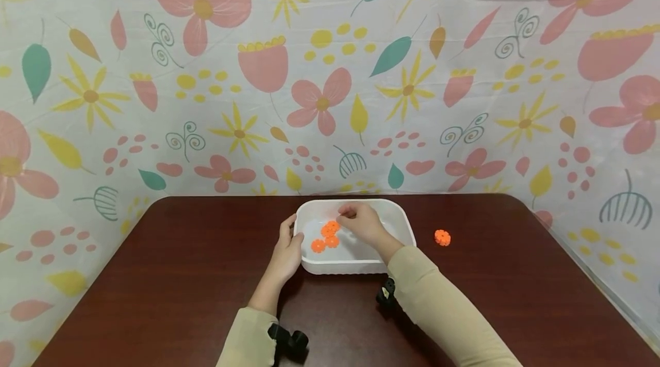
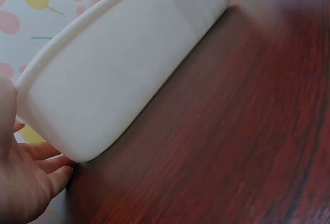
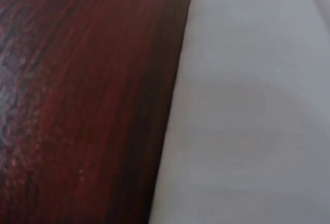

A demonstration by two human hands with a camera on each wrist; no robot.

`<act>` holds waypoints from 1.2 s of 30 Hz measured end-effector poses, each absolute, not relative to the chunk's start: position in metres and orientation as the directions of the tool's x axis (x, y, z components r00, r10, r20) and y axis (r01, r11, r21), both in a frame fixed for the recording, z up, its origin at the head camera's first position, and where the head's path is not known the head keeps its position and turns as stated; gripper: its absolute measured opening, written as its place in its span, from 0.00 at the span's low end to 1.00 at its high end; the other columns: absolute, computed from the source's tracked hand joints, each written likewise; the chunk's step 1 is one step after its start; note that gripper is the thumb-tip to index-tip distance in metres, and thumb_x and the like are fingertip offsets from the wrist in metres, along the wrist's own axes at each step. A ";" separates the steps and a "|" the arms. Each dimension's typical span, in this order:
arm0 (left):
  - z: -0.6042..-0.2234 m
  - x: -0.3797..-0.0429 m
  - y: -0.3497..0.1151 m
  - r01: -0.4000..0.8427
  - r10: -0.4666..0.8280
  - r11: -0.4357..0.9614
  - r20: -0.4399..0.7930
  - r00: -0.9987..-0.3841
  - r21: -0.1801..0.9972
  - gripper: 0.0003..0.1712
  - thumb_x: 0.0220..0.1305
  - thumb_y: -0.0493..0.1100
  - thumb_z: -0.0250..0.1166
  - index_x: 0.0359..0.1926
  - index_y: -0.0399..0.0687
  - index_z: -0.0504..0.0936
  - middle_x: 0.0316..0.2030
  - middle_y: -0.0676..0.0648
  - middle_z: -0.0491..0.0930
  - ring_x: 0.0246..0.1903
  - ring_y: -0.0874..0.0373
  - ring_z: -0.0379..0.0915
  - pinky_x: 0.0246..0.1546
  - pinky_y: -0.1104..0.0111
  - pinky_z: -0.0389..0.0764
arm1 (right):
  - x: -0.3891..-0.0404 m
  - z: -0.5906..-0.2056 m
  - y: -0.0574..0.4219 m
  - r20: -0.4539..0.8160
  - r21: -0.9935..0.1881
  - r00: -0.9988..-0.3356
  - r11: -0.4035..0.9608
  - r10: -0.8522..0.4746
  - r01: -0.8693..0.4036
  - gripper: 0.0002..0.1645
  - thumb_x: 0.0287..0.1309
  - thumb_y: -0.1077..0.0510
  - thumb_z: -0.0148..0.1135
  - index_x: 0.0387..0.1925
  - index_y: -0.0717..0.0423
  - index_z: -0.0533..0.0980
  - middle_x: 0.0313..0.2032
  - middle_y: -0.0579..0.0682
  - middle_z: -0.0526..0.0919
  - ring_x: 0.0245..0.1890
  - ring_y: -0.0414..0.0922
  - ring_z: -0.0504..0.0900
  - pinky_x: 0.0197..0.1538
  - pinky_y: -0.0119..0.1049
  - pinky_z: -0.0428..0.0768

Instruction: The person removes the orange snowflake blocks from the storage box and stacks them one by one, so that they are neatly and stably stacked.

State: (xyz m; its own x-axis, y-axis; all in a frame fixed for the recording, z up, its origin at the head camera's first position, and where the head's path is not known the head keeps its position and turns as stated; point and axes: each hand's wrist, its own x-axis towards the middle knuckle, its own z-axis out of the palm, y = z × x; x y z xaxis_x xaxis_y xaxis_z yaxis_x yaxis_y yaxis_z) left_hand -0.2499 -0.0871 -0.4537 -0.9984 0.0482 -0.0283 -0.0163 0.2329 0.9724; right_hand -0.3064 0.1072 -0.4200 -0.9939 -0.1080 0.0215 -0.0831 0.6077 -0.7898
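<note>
I put the right hand (image 1: 363, 223) at the far end of the cluster of scalloped orange plastic discs (image 1: 329, 232), and that relation matters most to me here. The discs lie in the left half of the white rectangular plastic tray (image 1: 342, 267), just left of and a little nearer the person than the right fingertips. Their line slants from near left to far right, ending by those fingertips, while the tray's long axis runs left to right across the dark red-brown wooden tabletop (image 1: 180, 269).

The right fingers bend down towards the farthest disc, but I cannot tell whether they pinch it; my right wrist view gives me only tray wall and tabletop. The left hand (image 1: 286, 251) grasps the tray's left end, thumb at the rim and fingers along the outside. It is near the discs too, yet I judge the right hand better placed to work them.

Outside the tray, a separate orange scalloped piece (image 1: 442, 237) lies on the tabletop to the right, well apart from the left hand.
</note>
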 end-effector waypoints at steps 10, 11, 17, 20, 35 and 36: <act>-0.453 -0.249 -0.086 0.001 0.051 0.237 -0.011 -0.999 0.971 0.30 0.72 0.43 0.42 0.72 0.52 0.49 0.64 0.35 0.64 0.60 0.42 0.65 0.59 0.48 0.68 | -0.312 -0.434 0.109 -0.052 -0.741 -0.975 0.663 -0.217 -0.108 0.18 0.55 0.61 0.63 0.49 0.58 0.77 0.48 0.52 0.81 0.45 0.47 0.78 0.51 0.40 0.77; -0.453 -0.249 -0.086 0.003 0.051 0.237 -0.009 -0.999 0.971 0.30 0.72 0.42 0.42 0.72 0.52 0.49 0.64 0.35 0.64 0.60 0.41 0.65 0.59 0.48 0.68 | -0.312 -0.435 0.109 -0.057 -0.734 -0.970 0.669 -0.237 -0.121 0.19 0.55 0.61 0.63 0.51 0.58 0.77 0.49 0.52 0.80 0.46 0.47 0.78 0.52 0.41 0.76; -0.454 -0.247 -0.086 0.027 0.048 0.258 0.015 -0.999 0.966 0.30 0.71 0.42 0.41 0.72 0.50 0.49 0.63 0.33 0.65 0.59 0.40 0.67 0.56 0.49 0.70 | -0.310 -0.436 0.108 -0.098 -0.703 -0.940 0.691 -0.327 -0.167 0.24 0.57 0.61 0.62 0.57 0.55 0.74 0.57 0.50 0.76 0.51 0.47 0.76 0.58 0.43 0.73; -0.455 -0.249 -0.086 0.036 0.049 0.255 0.024 -0.998 0.966 0.30 0.71 0.43 0.41 0.72 0.50 0.49 0.62 0.33 0.65 0.58 0.40 0.67 0.56 0.48 0.70 | -0.309 -0.436 0.108 -0.111 -0.689 -0.934 0.704 -0.340 -0.174 0.24 0.58 0.60 0.61 0.58 0.54 0.74 0.59 0.49 0.74 0.53 0.47 0.75 0.60 0.44 0.72; -0.457 -0.250 -0.085 0.014 0.051 0.235 0.002 -0.999 0.972 0.30 0.72 0.43 0.42 0.72 0.53 0.49 0.64 0.35 0.64 0.60 0.41 0.66 0.59 0.48 0.68 | -0.305 -0.436 0.109 -0.116 -0.649 -0.943 0.742 -0.312 -0.166 0.17 0.56 0.62 0.63 0.48 0.59 0.79 0.44 0.51 0.77 0.42 0.45 0.73 0.53 0.41 0.73; -0.457 -0.249 -0.086 0.009 0.046 0.236 -0.002 -0.999 0.972 0.30 0.72 0.43 0.42 0.72 0.53 0.49 0.64 0.35 0.64 0.60 0.41 0.66 0.59 0.48 0.68 | -0.306 -0.436 0.108 -0.118 -0.649 -0.942 0.742 -0.315 -0.167 0.16 0.56 0.61 0.64 0.48 0.59 0.79 0.44 0.51 0.77 0.41 0.45 0.72 0.52 0.41 0.73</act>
State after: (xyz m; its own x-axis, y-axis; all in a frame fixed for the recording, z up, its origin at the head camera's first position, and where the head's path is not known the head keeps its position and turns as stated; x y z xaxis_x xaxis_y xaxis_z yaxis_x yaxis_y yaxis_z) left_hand -0.2494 -0.0856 -0.4567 -0.9990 0.0457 -0.0022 0.0087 0.2362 0.9717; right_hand -0.3055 0.1084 -0.4356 -0.9416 -0.3152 -0.1183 -0.1669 0.7421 -0.6492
